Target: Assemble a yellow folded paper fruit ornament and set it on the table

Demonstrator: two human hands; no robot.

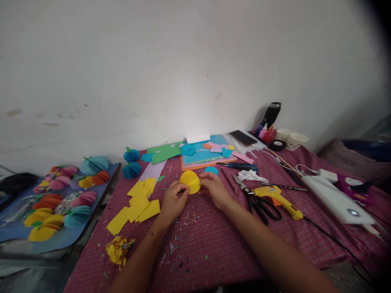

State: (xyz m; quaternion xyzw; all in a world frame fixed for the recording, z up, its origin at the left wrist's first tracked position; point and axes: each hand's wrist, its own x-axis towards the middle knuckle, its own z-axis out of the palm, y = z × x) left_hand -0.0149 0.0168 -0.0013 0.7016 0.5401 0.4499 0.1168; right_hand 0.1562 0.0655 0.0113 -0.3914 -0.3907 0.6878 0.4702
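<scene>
meanwhile both hands' fingers pinch the yellow paper disc [190, 181]; paper cups [291, 138] stand well apart.

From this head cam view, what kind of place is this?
Probably a home paper-craft table against a bare wall. Both hands hold a yellow paper disc; cut yellow paper squares, scissors and a glue gun lie on the checked cloth, with finished paper balls on the left.
</scene>
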